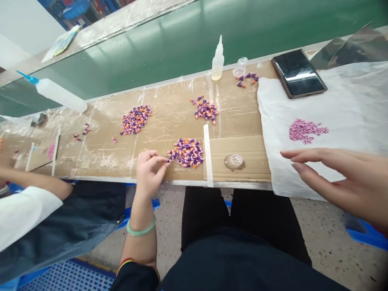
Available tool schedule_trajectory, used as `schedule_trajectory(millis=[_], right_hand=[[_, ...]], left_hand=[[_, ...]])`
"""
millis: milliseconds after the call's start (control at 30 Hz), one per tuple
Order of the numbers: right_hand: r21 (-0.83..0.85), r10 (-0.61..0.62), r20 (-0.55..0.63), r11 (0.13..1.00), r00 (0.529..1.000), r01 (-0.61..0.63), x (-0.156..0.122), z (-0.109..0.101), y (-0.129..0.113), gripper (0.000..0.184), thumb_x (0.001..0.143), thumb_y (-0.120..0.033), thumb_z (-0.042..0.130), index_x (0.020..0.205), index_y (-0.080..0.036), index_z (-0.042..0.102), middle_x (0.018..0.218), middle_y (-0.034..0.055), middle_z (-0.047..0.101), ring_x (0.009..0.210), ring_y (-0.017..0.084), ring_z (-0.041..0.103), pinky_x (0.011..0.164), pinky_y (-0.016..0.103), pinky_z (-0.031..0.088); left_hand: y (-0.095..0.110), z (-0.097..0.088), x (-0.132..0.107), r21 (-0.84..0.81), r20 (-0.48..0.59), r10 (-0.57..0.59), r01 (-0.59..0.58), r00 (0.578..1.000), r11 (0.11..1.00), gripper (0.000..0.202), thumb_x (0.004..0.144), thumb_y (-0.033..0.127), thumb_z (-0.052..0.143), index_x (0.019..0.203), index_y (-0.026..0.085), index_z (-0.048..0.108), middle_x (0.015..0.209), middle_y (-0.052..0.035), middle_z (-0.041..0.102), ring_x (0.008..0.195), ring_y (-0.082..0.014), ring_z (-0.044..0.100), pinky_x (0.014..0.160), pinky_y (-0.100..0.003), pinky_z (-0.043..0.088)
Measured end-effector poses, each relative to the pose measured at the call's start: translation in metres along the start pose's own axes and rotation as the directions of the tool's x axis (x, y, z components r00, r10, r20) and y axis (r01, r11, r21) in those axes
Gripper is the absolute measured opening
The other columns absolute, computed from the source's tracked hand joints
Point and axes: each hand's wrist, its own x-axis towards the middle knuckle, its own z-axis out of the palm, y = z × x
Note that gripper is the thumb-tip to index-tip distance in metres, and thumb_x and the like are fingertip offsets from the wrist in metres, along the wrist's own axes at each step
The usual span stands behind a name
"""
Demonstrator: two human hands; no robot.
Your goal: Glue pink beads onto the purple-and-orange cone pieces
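My left hand (148,171), with a green bangle on its wrist, pinches thumb and forefinger at the left edge of a pile of small purple, orange and pink figures (188,153). A purple figure (169,160) shows at those fingertips. Over the white cloth (348,105) hovers my right hand (339,173), its thumb and fingers stretched out and slightly apart, with nothing visible between them. Just beyond its fingertips, a heap of tiny pink pieces (304,130) lies on the cloth. Between my hands, a clear glossy blob (234,161) rests on a cardboard piece (251,145).
More figures lie in a middle pile (206,111) and a left pile (136,119). A dropper bottle (217,60) stands at the back, near a small clear cup (241,66). A phone (298,72) rests on the cloth. At left are a larger bottle (60,93) and a co-worker's arm (39,180).
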Motion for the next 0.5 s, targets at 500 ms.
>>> schedule_trajectory(millis=[500], right_hand=[[0.006, 0.086, -0.049, 0.996, 0.995, -0.085, -0.004, -0.004, 0.026, 0.013, 0.096, -0.029, 0.055, 0.089, -0.024, 0.065, 0.094, 0.0035, 0.079, 0.075, 0.02, 0.076, 0.051, 0.027, 0.054]], left_hand=[[0.041, 0.074, 0.156, -0.016, 0.314, -0.169, 0.183, 0.934, 0.983, 0.012, 0.081, 0.029, 0.07, 0.084, 0.017, 0.066, 0.089, -0.0063, 0.072, 0.082, -0.0205, 0.063, 0.079, -0.035, 0.051]])
